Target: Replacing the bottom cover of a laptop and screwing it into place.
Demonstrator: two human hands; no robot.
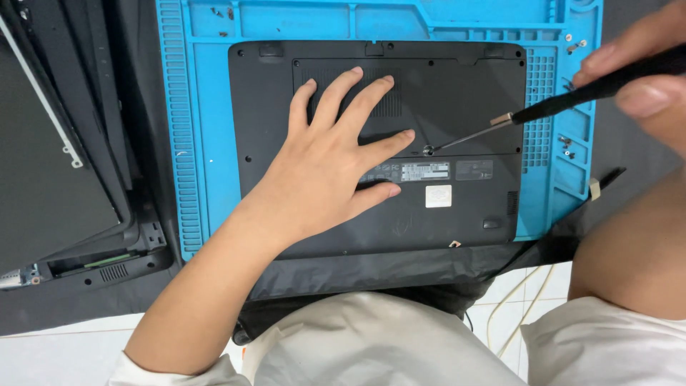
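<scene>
A black laptop lies upside down on a blue repair mat. My left hand rests flat on its bottom cover with the fingers spread, holding nothing. At the upper right, my right hand grips a black-handled screwdriver. The thin metal shaft slants down to the left, and its tip sits on a screw in the middle of the cover, just right of my left fingertips.
A second dark laptop shell with a metal bracket lies at the left. Small loose screws sit in the mat's right-hand compartments. A black cloth covers the table. My white-clothed lap and a pale cable are below.
</scene>
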